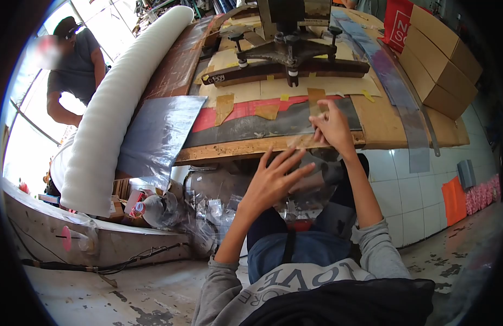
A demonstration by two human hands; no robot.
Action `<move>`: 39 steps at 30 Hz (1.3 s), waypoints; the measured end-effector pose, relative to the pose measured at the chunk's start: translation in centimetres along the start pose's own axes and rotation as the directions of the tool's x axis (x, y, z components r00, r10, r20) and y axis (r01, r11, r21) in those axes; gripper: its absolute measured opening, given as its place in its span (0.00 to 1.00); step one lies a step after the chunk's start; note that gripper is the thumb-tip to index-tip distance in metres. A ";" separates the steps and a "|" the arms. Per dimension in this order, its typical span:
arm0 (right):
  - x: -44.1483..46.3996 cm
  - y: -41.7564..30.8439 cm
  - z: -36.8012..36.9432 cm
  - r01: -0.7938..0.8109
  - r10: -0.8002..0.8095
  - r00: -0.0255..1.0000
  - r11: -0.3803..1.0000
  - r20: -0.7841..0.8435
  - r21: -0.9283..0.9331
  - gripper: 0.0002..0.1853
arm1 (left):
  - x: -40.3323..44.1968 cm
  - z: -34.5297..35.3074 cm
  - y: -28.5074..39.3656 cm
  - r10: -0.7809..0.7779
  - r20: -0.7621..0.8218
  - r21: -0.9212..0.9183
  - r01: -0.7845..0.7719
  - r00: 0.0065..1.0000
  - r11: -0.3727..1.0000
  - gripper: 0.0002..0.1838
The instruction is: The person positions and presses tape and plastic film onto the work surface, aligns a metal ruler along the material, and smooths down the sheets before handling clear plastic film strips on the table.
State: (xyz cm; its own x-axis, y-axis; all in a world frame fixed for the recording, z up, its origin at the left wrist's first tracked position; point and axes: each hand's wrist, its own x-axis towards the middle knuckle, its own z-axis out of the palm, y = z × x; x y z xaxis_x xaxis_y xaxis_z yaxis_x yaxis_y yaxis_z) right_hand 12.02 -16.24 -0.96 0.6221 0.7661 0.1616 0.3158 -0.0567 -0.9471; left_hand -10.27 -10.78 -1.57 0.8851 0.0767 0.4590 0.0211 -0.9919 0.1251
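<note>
My left hand (273,182) is just in front of the wooden table edge (235,152), its fingers spread. My right hand (332,126) is raised over the dark front strip of the table, fingers bent with thumb and index close together. Between the two hands a thin clear plastic piece (303,142) shows faintly; which fingers touch it is hard to tell. Behind the hands stands a black metal press (287,49) with a long bar (295,73) over cream sheets. Brown tape pieces (224,108) lie on the red and dark strips.
A large white foam roll (126,103) and a clear plastic sheet (159,133) are at the left. Beyond the roll stands a person (80,65). Cardboard boxes (439,65), a red bag (397,27) and a metal ruler (428,122) are at the right. Plastic scraps lie below the table.
</note>
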 end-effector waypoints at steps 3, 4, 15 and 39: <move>0.3 -0.6 0.2 0.008 -0.012 0.998 0.998 -0.067 -0.061 0.23 | 0.7 0.1 -0.6 -0.030 -0.028 0.031 0.031 0.999 0.999 0.26; 0.3 -0.9 0.2 -0.014 0.009 0.997 0.998 -0.079 -0.056 0.24 | 0.8 0.0 -1.0 -0.040 -0.030 0.047 0.041 0.999 0.998 0.26; -1.4 -0.7 0.0 0.108 -0.123 0.989 0.978 -0.076 -0.176 0.15 | 0.1 -0.6 0.3 -0.039 -0.102 0.035 0.043 0.994 0.998 0.18; 4.8 1.2 1.4 0.237 -0.386 0.916 0.740 -0.109 -0.630 0.12 | 3.0 0.1 -4.6 -0.231 -0.122 0.087 0.242 0.965 0.966 0.13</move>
State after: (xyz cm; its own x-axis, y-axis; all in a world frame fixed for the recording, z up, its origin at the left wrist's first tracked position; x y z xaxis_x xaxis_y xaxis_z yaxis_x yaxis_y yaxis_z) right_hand 14.37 -11.67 -1.73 0.5261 0.6539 0.5437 0.8321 -0.2638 -0.4879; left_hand -7.62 -6.04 -0.83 0.7926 0.3152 0.5219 0.2750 -0.9488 0.1554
